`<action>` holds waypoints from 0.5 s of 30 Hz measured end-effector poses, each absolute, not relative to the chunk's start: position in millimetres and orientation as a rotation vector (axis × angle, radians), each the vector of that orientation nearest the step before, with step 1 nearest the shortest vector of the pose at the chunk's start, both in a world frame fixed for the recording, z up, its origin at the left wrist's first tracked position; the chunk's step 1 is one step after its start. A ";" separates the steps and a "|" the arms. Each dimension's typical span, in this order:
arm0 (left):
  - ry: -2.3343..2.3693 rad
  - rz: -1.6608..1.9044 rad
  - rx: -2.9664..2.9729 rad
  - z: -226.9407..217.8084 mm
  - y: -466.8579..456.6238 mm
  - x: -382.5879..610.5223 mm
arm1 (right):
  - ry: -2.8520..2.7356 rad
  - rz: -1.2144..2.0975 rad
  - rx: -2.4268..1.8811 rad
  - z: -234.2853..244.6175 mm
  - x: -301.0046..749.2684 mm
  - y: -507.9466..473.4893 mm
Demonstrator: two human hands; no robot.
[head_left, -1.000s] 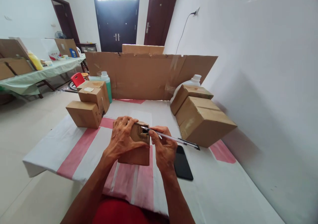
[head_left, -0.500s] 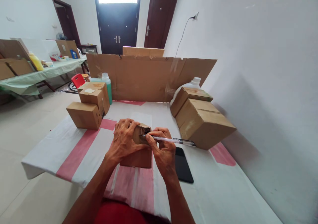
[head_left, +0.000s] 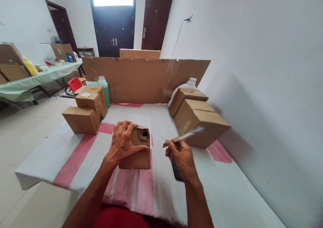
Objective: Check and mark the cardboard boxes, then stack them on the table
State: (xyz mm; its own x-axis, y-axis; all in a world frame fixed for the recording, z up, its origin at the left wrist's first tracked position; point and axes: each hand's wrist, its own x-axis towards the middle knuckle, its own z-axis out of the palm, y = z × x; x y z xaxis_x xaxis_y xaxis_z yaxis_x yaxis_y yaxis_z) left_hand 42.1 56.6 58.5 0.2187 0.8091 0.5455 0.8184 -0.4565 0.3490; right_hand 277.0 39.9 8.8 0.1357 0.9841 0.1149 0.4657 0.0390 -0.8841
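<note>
A small brown cardboard box (head_left: 136,159) stands on the table in front of me, with a ragged dark hole (head_left: 145,133) near the right of its top. My left hand (head_left: 123,140) grips this box from the left, its thumb along the near side and its fingers over the far edge. To the right of the box, apart from it, my right hand (head_left: 180,154) pinches a pen (head_left: 189,134), its tip pointing left. Beneath my right hand lies a black phone-like slab (head_left: 177,174), partly covered by the hand.
Stacked cartons stand on the left (head_left: 80,120) and right (head_left: 202,127) of the table. A bottle of green liquid (head_left: 106,91) and a white jug (head_left: 189,84) sit behind them. An upright cardboard sheet (head_left: 143,79) closes the back; a wall (head_left: 264,86) runs along the right.
My right hand has drawn the pen away from the hole, to the right and over the black slab. The left hand keeps its hold on the box. The view has shifted slightly.
</note>
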 end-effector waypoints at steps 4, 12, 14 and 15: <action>-1.608 -1.087 -2.438 59.8 55.7 41.9 | -1.657 0.735 -1.828 -33.4 271.4 34.6; -1.575 -1.100 -2.466 60.6 54.4 41.0 | -1.711 0.578 -2.237 -58.8 260.2 9.1; -1.567 -1.108 -2.463 59.8 54.3 40.7 | -1.638 0.481 -2.318 -55.1 277.3 4.8; -1.563 -1.110 -2.462 59.5 54.1 40.7 | -1.585 0.428 -2.367 -53.8 287.5 3.1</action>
